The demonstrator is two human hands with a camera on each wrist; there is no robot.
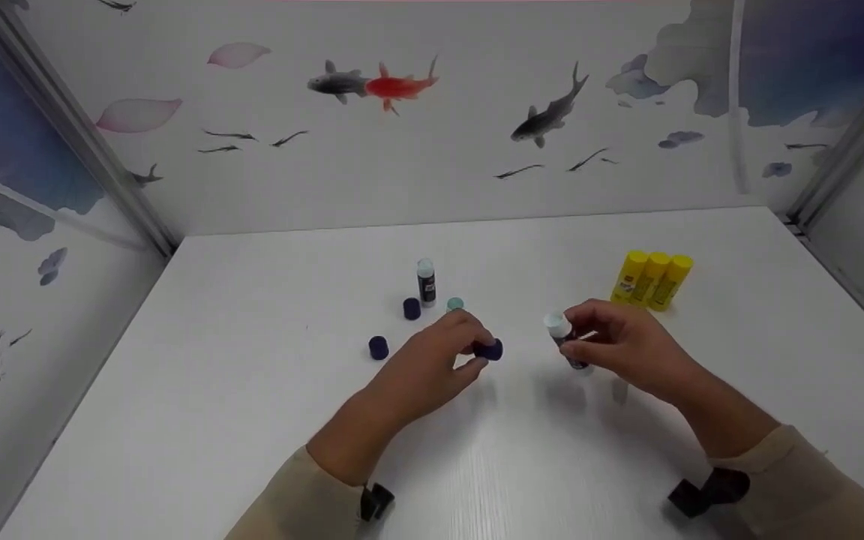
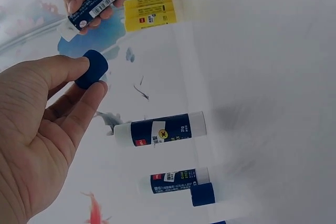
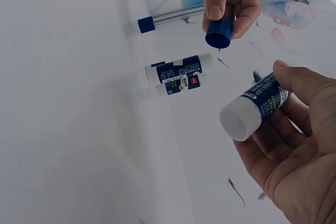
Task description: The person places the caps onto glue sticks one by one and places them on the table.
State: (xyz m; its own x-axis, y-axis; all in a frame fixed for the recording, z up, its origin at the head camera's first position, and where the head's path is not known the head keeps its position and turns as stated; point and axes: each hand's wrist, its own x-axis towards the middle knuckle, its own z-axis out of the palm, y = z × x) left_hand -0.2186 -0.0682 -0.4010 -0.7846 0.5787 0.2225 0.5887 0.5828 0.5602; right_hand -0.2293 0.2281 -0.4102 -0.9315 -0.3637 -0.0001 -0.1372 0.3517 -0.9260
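My left hand (image 1: 432,360) pinches a dark blue glue stick cap (image 2: 92,69) between thumb and fingers above the table. In the right wrist view, the hollow end of that cap faces the camera. To its right, my right hand (image 1: 627,345) grips an uncapped glue stick (image 3: 257,106) with a dark blue label and white ends, held tilted. Cap and stick are apart. Beyond the left hand, one uncapped glue stick (image 1: 426,283) stands upright; another glue stick (image 2: 160,130) stands near it, mostly hidden by the left hand in the head view.
Two loose blue caps sit on the white table: one cap (image 1: 412,308) beside the standing stick, another cap (image 1: 379,347) farther left. Three yellow glue sticks (image 1: 653,279) stand in a row at the back right. A patterned wall panel (image 1: 432,172) borders the table's far edge.
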